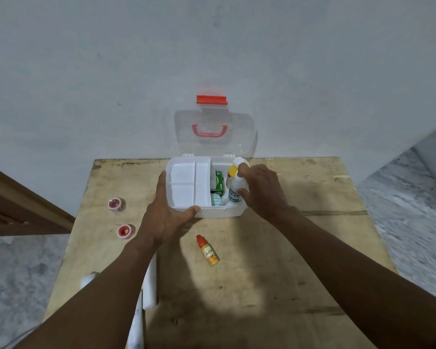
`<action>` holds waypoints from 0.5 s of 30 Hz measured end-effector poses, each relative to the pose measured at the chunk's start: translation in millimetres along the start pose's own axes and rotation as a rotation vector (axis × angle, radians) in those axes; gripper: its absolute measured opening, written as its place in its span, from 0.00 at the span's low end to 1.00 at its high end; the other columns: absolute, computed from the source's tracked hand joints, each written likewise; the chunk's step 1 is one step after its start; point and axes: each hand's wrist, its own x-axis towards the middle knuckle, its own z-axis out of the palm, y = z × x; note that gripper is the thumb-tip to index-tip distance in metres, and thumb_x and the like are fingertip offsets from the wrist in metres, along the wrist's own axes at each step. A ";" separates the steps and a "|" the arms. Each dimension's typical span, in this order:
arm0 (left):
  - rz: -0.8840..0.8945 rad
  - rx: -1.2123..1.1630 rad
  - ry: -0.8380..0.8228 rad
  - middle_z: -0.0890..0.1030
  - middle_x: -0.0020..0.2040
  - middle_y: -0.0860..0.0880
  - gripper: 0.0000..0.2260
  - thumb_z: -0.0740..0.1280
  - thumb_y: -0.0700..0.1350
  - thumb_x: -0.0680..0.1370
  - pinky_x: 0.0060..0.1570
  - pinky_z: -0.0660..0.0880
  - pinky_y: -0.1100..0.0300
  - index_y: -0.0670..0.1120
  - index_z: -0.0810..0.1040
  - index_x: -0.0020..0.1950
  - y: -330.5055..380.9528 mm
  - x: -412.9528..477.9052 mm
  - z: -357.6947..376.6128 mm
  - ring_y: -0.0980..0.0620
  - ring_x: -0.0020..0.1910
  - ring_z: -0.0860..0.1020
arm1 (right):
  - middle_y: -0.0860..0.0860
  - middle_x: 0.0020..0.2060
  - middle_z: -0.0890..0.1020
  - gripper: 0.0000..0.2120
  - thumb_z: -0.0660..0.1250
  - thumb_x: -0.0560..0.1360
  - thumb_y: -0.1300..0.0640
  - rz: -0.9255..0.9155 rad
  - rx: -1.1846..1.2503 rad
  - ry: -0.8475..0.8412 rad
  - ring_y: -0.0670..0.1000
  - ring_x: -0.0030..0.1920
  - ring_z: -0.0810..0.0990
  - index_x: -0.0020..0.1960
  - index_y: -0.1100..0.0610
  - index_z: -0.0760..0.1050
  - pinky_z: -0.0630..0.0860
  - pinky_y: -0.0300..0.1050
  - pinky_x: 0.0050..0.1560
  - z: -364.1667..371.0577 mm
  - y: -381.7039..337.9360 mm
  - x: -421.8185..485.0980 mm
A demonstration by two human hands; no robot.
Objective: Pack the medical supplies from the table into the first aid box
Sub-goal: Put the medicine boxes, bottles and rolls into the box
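The white first aid box (pixel 219 212) stands open at the table's far edge, its clear lid (pixel 213 144) with a red handle leaning on the wall. My left hand (pixel 165 215) grips the box's front left corner. My right hand (pixel 261 190) holds a white bottle (pixel 234 192) upright in the right compartment, beside a yellow bottle (pixel 232 171) and a green carton (pixel 220 182). A white divided tray (pixel 189 183) fills the box's left side. Still on the table: a small red-capped yellow bottle (pixel 208 251) lying near the middle, and two red-and-white tape rolls (pixel 116 204) (pixel 125 231) at the left.
White packets (pixel 150 283) lie partly under my left forearm near the wooden table's (pixel 300 248) front left. The wall runs right behind the box. A wooden frame (pixel 15 197) stands left of the table; the floor drops away on both sides.
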 end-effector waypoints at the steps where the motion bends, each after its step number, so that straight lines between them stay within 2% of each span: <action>1: 0.002 -0.003 0.000 0.71 0.65 0.60 0.46 0.78 0.60 0.66 0.58 0.79 0.52 0.58 0.54 0.76 0.2 -0.5 -0.1 0.58 0.62 0.74 | 0.57 0.47 0.82 0.19 0.75 0.69 0.59 0.005 0.007 0.004 0.61 0.52 0.77 0.57 0.58 0.73 0.73 0.53 0.51 -0.1 0.1 -1.4; 6: 0.006 -0.006 -0.001 0.71 0.66 0.60 0.48 0.77 0.59 0.65 0.57 0.78 0.53 0.58 0.53 0.77 1.3 -1.4 -0.5 0.55 0.62 0.74 | 0.57 0.52 0.82 0.20 0.73 0.71 0.57 0.041 0.081 -0.017 0.60 0.56 0.75 0.61 0.57 0.72 0.73 0.53 0.54 -0.5 2.2 -8.1; 10: -0.007 -0.005 0.000 0.70 0.59 0.70 0.45 0.78 0.56 0.67 0.53 0.77 0.60 0.59 0.54 0.76 2.8 -0.5 0.4 0.64 0.58 0.73 | 0.56 0.59 0.80 0.25 0.74 0.71 0.57 0.059 0.151 0.039 0.59 0.57 0.76 0.66 0.55 0.71 0.74 0.55 0.58 -1.5 1.6 -18.9; 12: -0.011 -0.003 0.002 0.70 0.59 0.70 0.44 0.79 0.54 0.68 0.54 0.77 0.58 0.59 0.55 0.75 3.4 -0.6 0.4 0.64 0.57 0.73 | 0.55 0.57 0.80 0.23 0.73 0.72 0.56 0.092 0.146 0.136 0.59 0.55 0.77 0.65 0.56 0.72 0.76 0.54 0.55 -2.5 -3.9 -28.5; 15: -0.009 0.011 0.004 0.72 0.61 0.61 0.45 0.79 0.54 0.68 0.56 0.76 0.55 0.57 0.54 0.76 3.4 -1.5 0.0 0.54 0.59 0.75 | 0.53 0.49 0.82 0.14 0.71 0.74 0.56 0.093 0.165 0.304 0.54 0.46 0.80 0.57 0.57 0.75 0.77 0.49 0.45 -5.0 -22.6 -51.3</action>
